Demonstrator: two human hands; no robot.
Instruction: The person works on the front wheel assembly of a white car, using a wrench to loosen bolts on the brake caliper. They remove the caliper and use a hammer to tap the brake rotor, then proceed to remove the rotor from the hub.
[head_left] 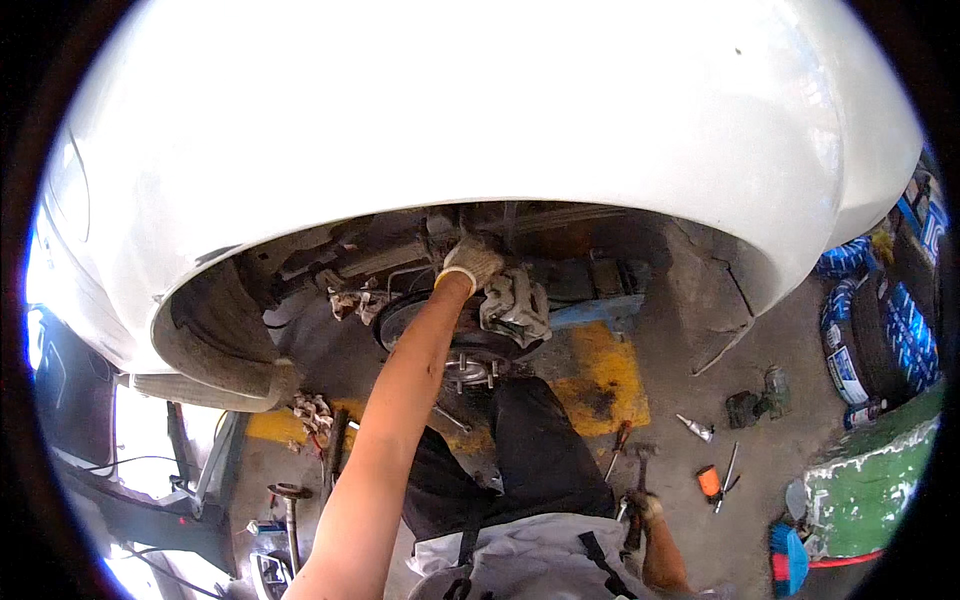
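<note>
My left hand (474, 260), in a pale knit glove with a yellow cuff, reaches up into the wheel well of a white car. It is beside the grey brake caliper (516, 304), near the suspension parts; its fingers are hidden, so I cannot tell what they hold. Below the caliper, wheel studs stick out from the bare hub (468, 370). Low by my right thigh, my right hand (648, 507), also gloved, is closed round the handle of a hammer (643, 456), whose head points away from me.
On the floor at right lie a screwdriver (620, 438), a small tube (694, 428), a cordless power tool (760, 400) and an orange-capped item (709, 482). Wrapped tires (868, 330) and a green block (875, 490) stand farther right. Rags (313, 415) and bars lie at left.
</note>
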